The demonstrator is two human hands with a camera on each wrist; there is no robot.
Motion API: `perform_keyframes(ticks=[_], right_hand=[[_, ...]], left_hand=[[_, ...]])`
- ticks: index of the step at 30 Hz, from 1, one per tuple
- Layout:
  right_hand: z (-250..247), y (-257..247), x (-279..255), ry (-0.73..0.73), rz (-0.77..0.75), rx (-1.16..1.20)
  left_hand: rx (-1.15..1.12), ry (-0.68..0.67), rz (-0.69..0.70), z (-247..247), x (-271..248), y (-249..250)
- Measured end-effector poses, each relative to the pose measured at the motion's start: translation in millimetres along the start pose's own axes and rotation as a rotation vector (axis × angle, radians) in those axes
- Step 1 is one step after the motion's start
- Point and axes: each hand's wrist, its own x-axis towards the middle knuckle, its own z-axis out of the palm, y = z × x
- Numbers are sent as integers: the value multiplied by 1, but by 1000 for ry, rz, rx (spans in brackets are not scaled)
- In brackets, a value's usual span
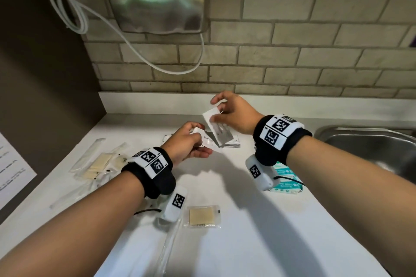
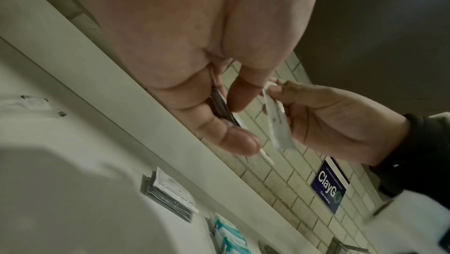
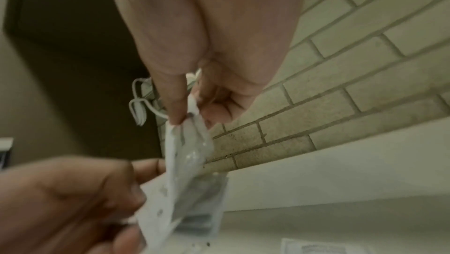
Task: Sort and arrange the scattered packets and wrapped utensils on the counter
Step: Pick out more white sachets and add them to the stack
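Left hand: the left hand (image 1: 188, 139) is raised over the counter (image 1: 236, 209), thumb and fingers pinching a thin white packet (image 1: 206, 139) with printing on it.
Right hand: the right hand (image 1: 234, 112) is held a little higher and just beyond the left, its fingertips pinching the top edge of a clear-and-white sachet (image 1: 217, 129) that hangs down tilted.
Between the hands: the hanging sachet's lower end overlaps the left hand's packet; whether they touch cannot be told.
Under the hands: a low stack of flat packets (image 1: 233, 143) lies on the counter.
Left of the left hand: a heap of clear-wrapped utensils and tan pieces (image 1: 99, 164).
Near the left wrist: one clear packet with a tan square (image 1: 202, 216), lying flat.
Under the right wrist: a teal-and-white wipes pack (image 1: 286, 180).
Right of the right arm: a steel sink (image 1: 369, 148).
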Motion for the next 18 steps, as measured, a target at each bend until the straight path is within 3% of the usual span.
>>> perform_keyframes(ticks=[3, 7, 12, 15, 18], right_hand=[[5, 2, -3, -163, -40, -261], [10, 8, -3, -83, -134, -384], [16, 20, -7, -103, -150, -373], [11, 29, -12, -145, -75, -236], [8, 37, -16, -79, -32, -170]], left_hand=[[-6, -10, 31, 5, 3, 2], [-11, -34, 44, 8, 6, 5], [-6, -116, -6, 9, 8, 1], [69, -78, 3, 5, 11, -10], [103, -53, -5, -2, 17, -20]])
